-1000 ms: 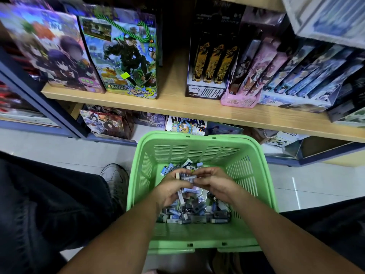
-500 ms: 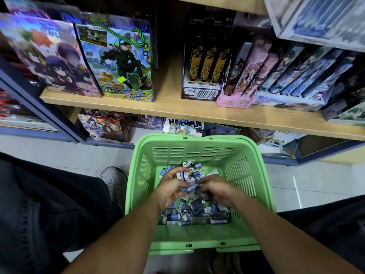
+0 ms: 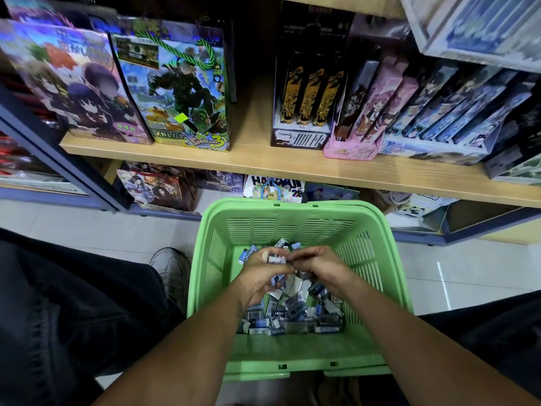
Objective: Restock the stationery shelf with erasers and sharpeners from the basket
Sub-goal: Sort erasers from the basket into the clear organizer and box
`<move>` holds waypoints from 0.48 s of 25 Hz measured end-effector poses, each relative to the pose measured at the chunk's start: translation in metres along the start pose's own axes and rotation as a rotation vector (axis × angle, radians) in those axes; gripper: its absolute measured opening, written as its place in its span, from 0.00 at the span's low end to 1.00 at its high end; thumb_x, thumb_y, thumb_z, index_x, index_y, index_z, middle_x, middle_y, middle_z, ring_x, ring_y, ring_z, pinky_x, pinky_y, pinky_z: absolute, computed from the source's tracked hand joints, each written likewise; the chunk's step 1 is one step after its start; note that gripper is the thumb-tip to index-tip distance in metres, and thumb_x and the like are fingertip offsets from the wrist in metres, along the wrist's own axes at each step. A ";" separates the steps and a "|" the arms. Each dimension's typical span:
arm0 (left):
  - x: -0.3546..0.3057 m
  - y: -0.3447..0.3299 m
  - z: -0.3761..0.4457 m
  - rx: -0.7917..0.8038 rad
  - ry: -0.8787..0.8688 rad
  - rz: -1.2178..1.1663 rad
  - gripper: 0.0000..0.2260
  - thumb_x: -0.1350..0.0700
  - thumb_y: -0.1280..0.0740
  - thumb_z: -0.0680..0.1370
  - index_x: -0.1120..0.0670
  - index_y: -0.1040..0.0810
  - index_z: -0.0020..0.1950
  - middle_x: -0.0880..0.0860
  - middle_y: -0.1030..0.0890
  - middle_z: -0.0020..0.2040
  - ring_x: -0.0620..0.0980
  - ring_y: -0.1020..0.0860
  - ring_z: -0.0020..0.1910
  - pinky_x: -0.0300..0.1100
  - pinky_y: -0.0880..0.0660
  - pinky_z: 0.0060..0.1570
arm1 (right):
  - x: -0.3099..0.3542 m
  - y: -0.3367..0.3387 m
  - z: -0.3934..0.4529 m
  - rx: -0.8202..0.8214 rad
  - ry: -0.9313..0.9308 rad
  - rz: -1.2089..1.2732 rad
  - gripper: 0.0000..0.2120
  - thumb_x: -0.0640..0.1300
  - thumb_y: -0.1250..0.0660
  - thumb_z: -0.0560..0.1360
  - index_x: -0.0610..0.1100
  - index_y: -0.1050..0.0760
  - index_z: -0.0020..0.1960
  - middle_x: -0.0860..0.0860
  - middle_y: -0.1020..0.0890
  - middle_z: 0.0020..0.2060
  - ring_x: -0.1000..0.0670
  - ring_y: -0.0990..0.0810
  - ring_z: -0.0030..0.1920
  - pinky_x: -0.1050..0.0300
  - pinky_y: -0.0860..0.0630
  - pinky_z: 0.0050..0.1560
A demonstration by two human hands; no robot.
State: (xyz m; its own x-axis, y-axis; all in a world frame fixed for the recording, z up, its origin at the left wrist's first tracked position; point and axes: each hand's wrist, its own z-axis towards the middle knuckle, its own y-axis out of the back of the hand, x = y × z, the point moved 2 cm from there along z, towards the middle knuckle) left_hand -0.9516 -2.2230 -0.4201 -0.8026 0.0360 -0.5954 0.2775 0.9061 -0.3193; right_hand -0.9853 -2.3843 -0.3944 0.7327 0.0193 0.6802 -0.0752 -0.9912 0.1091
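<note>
A green plastic basket (image 3: 377, 259) sits on the floor between my legs. Its bottom is covered by a heap of small wrapped erasers and sharpeners (image 3: 292, 315), mostly blue, white and dark. Both hands are down inside it above the heap. My left hand (image 3: 260, 273) has its fingers curled round several small packs, a white one (image 3: 276, 259) showing at the fingertips. My right hand (image 3: 319, 266) meets it fingertip to fingertip and pinches at the same packs. What lies under the palms is hidden.
A wooden shelf (image 3: 263, 159) runs across in front, with illustrated boxes (image 3: 175, 89) on the left, a gap in the middle and pen display boxes (image 3: 310, 98) on the right. More boxes stand on the lower shelf. A shoe (image 3: 171, 266) rests left of the basket.
Both hands have risen a little from the heap and come together at the fingertips, with a white pack now showing between them. The view has tilted slightly upward.
</note>
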 end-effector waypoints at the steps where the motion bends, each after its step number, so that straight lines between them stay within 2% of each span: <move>1: -0.001 0.001 -0.001 -0.019 0.004 -0.010 0.16 0.69 0.24 0.69 0.55 0.18 0.52 0.57 0.16 0.50 0.53 0.21 0.41 0.41 0.28 0.31 | -0.002 0.005 0.004 -0.046 -0.003 -0.013 0.16 0.29 0.31 0.73 0.41 0.18 0.58 0.47 0.14 0.48 0.50 0.20 0.39 0.59 0.24 0.38; 4: -0.002 0.004 -0.005 0.031 0.062 -0.014 0.15 0.69 0.27 0.71 0.55 0.17 0.54 0.57 0.17 0.50 0.51 0.21 0.37 0.39 0.29 0.31 | -0.003 0.007 0.009 -0.001 -0.024 -0.077 0.24 0.34 0.28 0.73 0.53 0.23 0.65 0.52 0.16 0.56 0.52 0.18 0.50 0.55 0.21 0.53; 7: 0.001 0.002 -0.008 0.085 0.088 -0.001 0.17 0.70 0.27 0.71 0.54 0.19 0.55 0.59 0.17 0.51 0.52 0.21 0.35 0.40 0.31 0.31 | 0.004 0.000 0.005 0.032 0.009 -0.115 0.19 0.34 0.28 0.74 0.48 0.20 0.62 0.51 0.16 0.52 0.56 0.19 0.41 0.64 0.23 0.40; 8: 0.002 0.000 -0.008 0.079 0.094 -0.007 0.19 0.70 0.27 0.71 0.52 0.21 0.57 0.59 0.17 0.53 0.53 0.21 0.35 0.40 0.31 0.30 | 0.006 -0.001 0.005 0.006 0.035 -0.111 0.17 0.33 0.28 0.74 0.46 0.19 0.60 0.50 0.16 0.52 0.55 0.19 0.42 0.64 0.23 0.40; 10: 0.002 0.000 -0.005 0.060 0.114 -0.025 0.25 0.69 0.27 0.71 0.47 0.24 0.61 0.60 0.18 0.56 0.54 0.20 0.37 0.40 0.30 0.29 | 0.008 -0.001 0.006 -0.011 0.100 -0.094 0.18 0.32 0.27 0.72 0.46 0.18 0.59 0.51 0.15 0.54 0.53 0.16 0.50 0.60 0.20 0.50; 12: 0.002 -0.001 -0.003 0.077 0.149 -0.001 0.25 0.68 0.25 0.70 0.51 0.24 0.63 0.60 0.18 0.58 0.55 0.19 0.40 0.42 0.26 0.31 | 0.013 -0.004 0.005 0.037 0.141 -0.119 0.18 0.31 0.27 0.72 0.45 0.19 0.59 0.51 0.15 0.53 0.51 0.16 0.54 0.57 0.19 0.55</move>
State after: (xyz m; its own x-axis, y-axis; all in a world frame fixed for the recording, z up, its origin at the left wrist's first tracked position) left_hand -0.9553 -2.2228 -0.4190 -0.8710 0.1023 -0.4804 0.3116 0.8712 -0.3793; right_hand -0.9721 -2.3809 -0.3890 0.6325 0.1519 0.7595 0.0328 -0.9850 0.1696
